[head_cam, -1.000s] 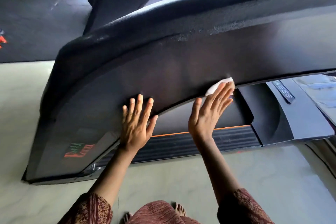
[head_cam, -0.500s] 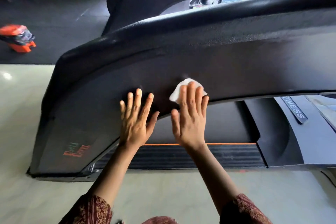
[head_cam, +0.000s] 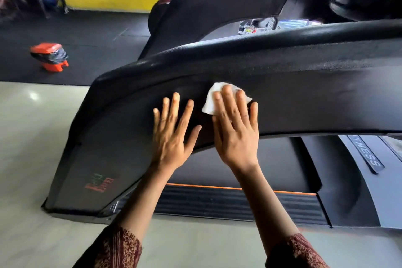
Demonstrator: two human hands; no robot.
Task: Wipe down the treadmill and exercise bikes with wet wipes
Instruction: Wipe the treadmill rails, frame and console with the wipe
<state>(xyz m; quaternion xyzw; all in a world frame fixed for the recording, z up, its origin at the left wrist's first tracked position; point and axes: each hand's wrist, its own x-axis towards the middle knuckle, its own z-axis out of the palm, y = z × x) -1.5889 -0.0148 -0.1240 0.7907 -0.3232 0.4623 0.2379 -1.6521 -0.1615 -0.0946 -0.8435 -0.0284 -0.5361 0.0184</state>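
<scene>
Wet wipe (head_cam: 210, 102) pinned under right hand (head_cam: 236, 135), fingers flat on treadmill panel (head_cam: 304, 104); left hand (head_cam: 171, 137) splayed.

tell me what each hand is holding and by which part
Nothing is gripped. The right hand presses flat on the lower right of the white wet wipe, pinning it to the treadmill panel. The left hand rests bare on the panel.

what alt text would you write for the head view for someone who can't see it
A person's right hand presses a white wet wipe flat against a treadmill's black side panel, while the left hand rests flat on the panel beside it. An orange object sits on the dark floor mat behind.
</scene>
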